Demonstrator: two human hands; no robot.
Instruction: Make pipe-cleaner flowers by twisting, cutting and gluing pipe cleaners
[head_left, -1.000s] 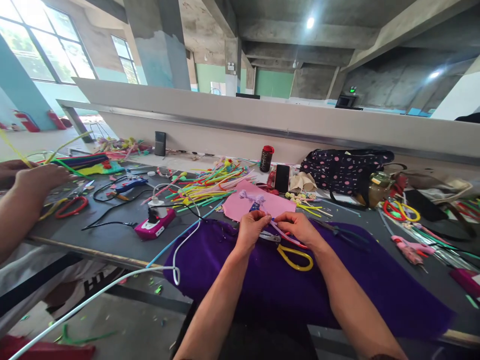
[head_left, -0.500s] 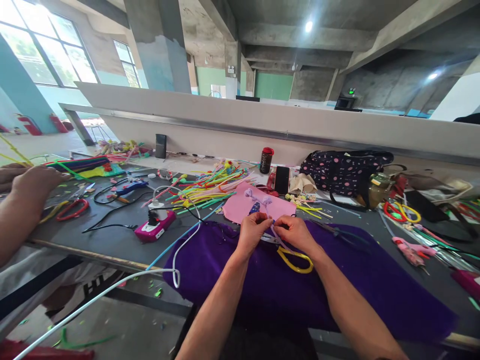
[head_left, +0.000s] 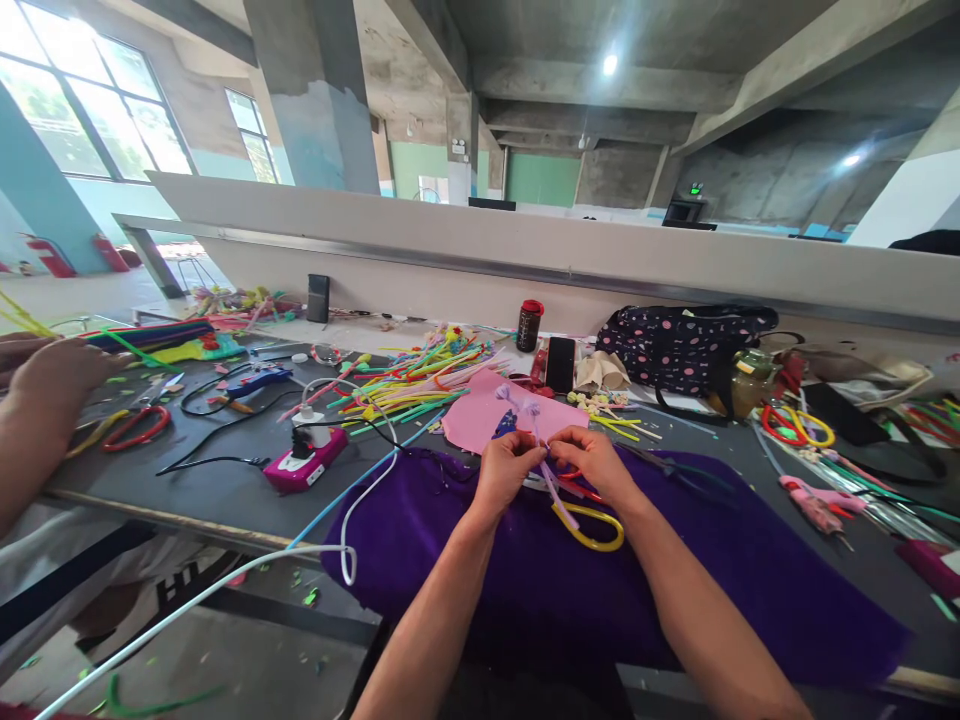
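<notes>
My left hand [head_left: 510,468] pinches lavender pipe cleaner stems [head_left: 555,495] between thumb and forefinger, above a purple cloth [head_left: 420,540]. Close beside it, my right hand [head_left: 592,462] is closed, its fingertips meeting at the same stems; the exact grip point is partly hidden. Fuzzy lavender blossoms [head_left: 531,408] top the stems, over a pink sheet [head_left: 472,415]. The loose stem ends hang down toward me. Beneath my right hand lie scissors with a yellow and red handle [head_left: 598,535]. A blue tool [head_left: 505,425], partly covered, sits behind my left hand.
A magenta power strip [head_left: 306,465] with white and black cables stands left of the cloth. Behind are bundled coloured pipe cleaners [head_left: 420,385], a dark bottle [head_left: 529,326], a phone [head_left: 560,365] and a patterned bag [head_left: 667,345]. Another person's hand [head_left: 56,380] works at far left.
The lower stem ends have swung out and now hang in front of the scissors. My right fingers have lifted slightly, and the red part of the scissor handle shows. The view has shifted a little.
</notes>
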